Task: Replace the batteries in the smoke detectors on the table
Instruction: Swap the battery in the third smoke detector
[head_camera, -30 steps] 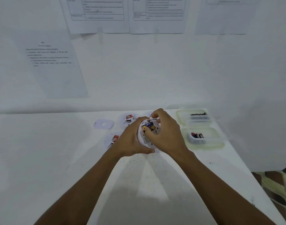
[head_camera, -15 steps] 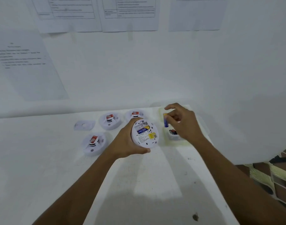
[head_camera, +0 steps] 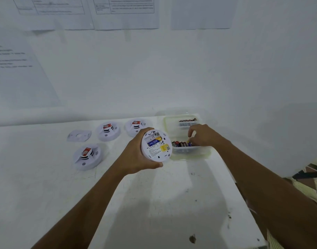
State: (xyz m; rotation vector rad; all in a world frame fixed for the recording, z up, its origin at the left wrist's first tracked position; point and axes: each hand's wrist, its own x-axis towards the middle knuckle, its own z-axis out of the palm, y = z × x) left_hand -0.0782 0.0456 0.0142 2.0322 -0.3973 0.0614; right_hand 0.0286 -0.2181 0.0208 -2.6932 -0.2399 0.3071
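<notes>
Here, left hand (head_camera: 136,155) gripping detector (head_camera: 156,145), right hand (head_camera: 202,134) curled over batteries (head_camera: 180,144)

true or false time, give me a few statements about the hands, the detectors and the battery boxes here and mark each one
1. The left hand grips a smoke detector with its back to the camera. True.
2. Both battery slots in that detector are full. False: one blue battery sits there, and the slot beside it looks empty.
3. The right hand reaches into the near container of batteries. True.
4. Four detectors lie on the table. False: three detectors lie on the table.
</notes>
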